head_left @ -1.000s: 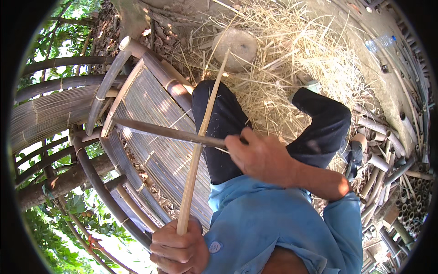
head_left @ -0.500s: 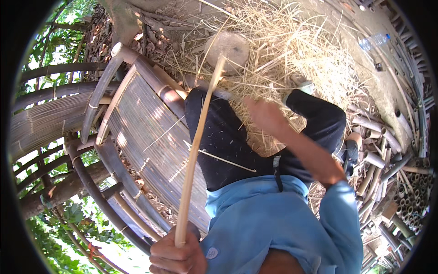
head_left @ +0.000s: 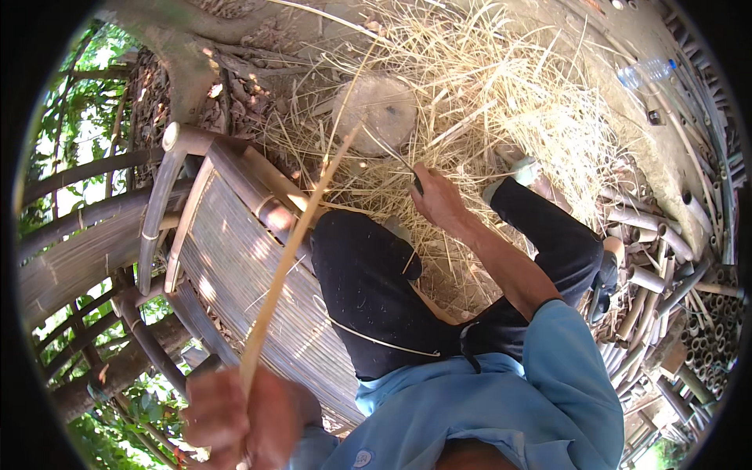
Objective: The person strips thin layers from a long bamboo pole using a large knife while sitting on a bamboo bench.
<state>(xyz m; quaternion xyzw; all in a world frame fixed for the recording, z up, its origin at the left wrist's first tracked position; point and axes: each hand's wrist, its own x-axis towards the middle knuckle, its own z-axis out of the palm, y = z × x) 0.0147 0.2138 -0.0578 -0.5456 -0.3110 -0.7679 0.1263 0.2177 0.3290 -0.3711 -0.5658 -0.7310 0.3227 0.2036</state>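
Observation:
My left hand (head_left: 247, 415), blurred by motion, is closed around the lower end of a long pale bamboo strip (head_left: 294, 243). The strip slants up and away from it, its far tip over the near left part of a round wooden chopping block (head_left: 374, 113) on the ground. In my right hand (head_left: 440, 202), in front of my knees, is a knife (head_left: 406, 166), its dark handle mostly covered by my fingers. The blade points up and left, over the near right edge of the block. A thin bamboo sliver (head_left: 380, 340) lies across my dark trousers.
Straw-like shavings (head_left: 509, 94) cover the ground around the block. A slatted bamboo bench (head_left: 251, 258) stands at my left. On the right are piled bamboo poles (head_left: 654, 282), stacked cut tubes (head_left: 709, 333) and a clear plastic bottle (head_left: 646, 72). A tree trunk (head_left: 184, 78) rises at the far left.
My left hand has moved left and down with the bamboo strip, which now leans more. My right hand has shifted slightly left, and the knife shows clearly. The whole view has shifted a little.

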